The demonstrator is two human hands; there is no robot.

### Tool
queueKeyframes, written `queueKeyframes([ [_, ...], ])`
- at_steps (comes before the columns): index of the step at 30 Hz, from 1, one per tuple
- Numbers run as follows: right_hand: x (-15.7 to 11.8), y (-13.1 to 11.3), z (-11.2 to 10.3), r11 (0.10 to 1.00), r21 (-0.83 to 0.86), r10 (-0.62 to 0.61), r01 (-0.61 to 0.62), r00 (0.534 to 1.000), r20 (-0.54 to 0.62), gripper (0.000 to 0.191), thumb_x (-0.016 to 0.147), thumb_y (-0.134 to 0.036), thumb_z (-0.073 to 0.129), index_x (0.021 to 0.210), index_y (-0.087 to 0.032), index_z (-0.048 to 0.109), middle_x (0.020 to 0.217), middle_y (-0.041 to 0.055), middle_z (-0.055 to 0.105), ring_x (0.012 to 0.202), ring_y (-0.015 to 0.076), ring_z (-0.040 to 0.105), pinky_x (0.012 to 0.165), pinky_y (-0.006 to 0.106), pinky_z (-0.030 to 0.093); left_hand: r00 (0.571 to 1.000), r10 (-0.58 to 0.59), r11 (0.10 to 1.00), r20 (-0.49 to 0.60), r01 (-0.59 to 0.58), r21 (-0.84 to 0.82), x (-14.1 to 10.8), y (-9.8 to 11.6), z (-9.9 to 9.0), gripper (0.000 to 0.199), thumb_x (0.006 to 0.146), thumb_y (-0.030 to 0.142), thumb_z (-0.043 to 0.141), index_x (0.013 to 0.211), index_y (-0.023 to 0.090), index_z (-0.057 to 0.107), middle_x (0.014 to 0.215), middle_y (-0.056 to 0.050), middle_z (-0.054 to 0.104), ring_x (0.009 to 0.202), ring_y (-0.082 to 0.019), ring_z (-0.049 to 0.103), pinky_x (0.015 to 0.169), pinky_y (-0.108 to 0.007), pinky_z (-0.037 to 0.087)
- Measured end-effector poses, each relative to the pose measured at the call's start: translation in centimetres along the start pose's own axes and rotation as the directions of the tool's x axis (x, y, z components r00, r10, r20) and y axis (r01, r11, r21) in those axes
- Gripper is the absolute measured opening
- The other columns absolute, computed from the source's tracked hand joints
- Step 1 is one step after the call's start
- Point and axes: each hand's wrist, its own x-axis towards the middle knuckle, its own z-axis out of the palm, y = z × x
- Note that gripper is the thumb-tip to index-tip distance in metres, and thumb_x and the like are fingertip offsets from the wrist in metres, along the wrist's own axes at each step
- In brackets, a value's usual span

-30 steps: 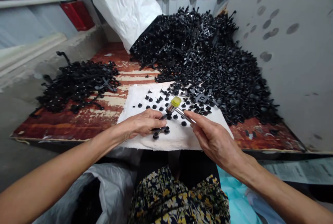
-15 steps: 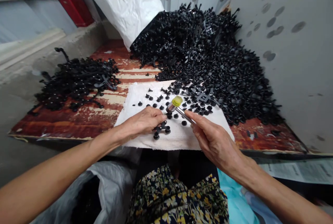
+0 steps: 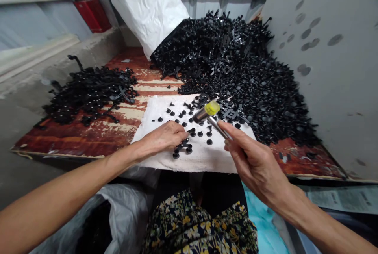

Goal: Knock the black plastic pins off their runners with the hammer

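My right hand (image 3: 251, 155) is wrapped round the metal handle of a small hammer (image 3: 217, 125). The hammer's head, with one yellow face and one dark end, is raised above the white cloth (image 3: 156, 163). My left hand (image 3: 168, 138) is closed on a black plastic piece (image 3: 185, 145) with thin arms and round ends, held low over the cloth. Its fingertips hide part of the piece. Small black round-headed plugs (image 3: 200, 133) stand scattered on the cloth around and beyond both hands.
A large heap of black plastic parts (image 3: 251, 76) spills from a white sack (image 3: 147, 6) at the back. A smaller pile of joined black pieces (image 3: 91, 92) lies left on the worn red board (image 3: 59, 139). A spotted grey panel (image 3: 330, 80) stands at the right.
My right hand has lifted the hammer up and to the right, away from the piece in my left hand. My left hand stays nearly in place. The view has shifted slightly.
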Motion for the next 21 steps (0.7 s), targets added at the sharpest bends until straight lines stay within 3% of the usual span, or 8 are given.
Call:
queueKeyframes([
  [3,0.06,-0.28,-0.33,0.999,-0.053,0.011,-0.010,1.000,0.007,0.052,0.093,-0.009,0.041,0.143,-0.023,0.049,0.111,0.0109,0.072,0.091,0.0204,0.071,0.081,0.033,0.059,1.000,0.006,1.000,0.005,-0.006,-0.012,-0.15,0.19,-0.06,0.033,0.080,0.038,0.048,0.054,0.020,0.039,0.048,0.005,0.034,0.043,-0.008,0.028,0.042,-0.024,0.016],
  [7,0.03,0.30,-0.28,0.985,-0.169,0.064,-0.032,0.981,0.184,0.051,0.091,-0.012,0.041,0.139,-0.025,0.053,0.086,0.0067,0.070,0.067,0.0187,0.067,0.064,0.032,0.059,1.000,-0.006,1.000,0.008,0.006,-0.003,-0.29,0.44,-0.08,0.034,0.080,0.037,0.047,0.053,0.020,0.038,0.047,0.005,0.032,0.043,-0.008,0.027,0.043,-0.024,0.017],
  [11,0.14,0.14,-0.51,0.994,-0.110,0.025,-0.022,0.999,0.026,0.051,0.095,-0.013,0.038,0.143,-0.023,0.048,0.086,0.0079,0.067,0.069,0.0183,0.065,0.064,0.030,0.057,1.000,0.008,1.000,0.004,-0.008,0.004,-0.39,0.50,-0.12,0.032,0.081,0.035,0.046,0.054,0.020,0.038,0.047,0.005,0.033,0.043,-0.008,0.028,0.044,-0.024,0.018],
  [15,0.06,0.01,-0.41,0.980,-0.197,0.020,0.018,0.982,0.185,0.052,0.091,-0.010,0.038,0.139,-0.022,0.053,0.077,0.0050,0.064,0.053,0.0155,0.059,0.050,0.026,0.052,1.000,-0.011,1.000,0.016,0.011,-0.011,-0.44,0.52,-0.04,0.034,0.080,0.034,0.047,0.052,0.020,0.037,0.046,0.005,0.032,0.043,-0.008,0.028,0.044,-0.024,0.018],
  [19,-0.18,0.19,-0.07,0.987,-0.160,0.013,0.002,0.996,0.092,0.052,0.093,-0.010,0.036,0.141,-0.020,0.050,0.081,0.0058,0.064,0.060,0.0156,0.060,0.056,0.026,0.054,1.000,0.016,0.999,-0.006,-0.016,-0.049,-0.29,0.27,0.18,0.034,0.079,0.033,0.049,0.051,0.020,0.036,0.046,0.005,0.031,0.044,-0.008,0.026,0.044,-0.024,0.016],
  [21,-0.18,0.29,0.09,0.981,-0.194,0.026,0.001,0.990,0.137,0.051,0.092,-0.010,0.036,0.140,-0.018,0.052,0.080,0.0063,0.064,0.056,0.0163,0.059,0.053,0.028,0.053,1.000,0.023,0.998,-0.001,-0.023,-0.053,-0.12,0.02,0.16,0.034,0.079,0.033,0.049,0.051,0.020,0.036,0.046,0.005,0.032,0.043,-0.008,0.027,0.043,-0.024,0.016],
])
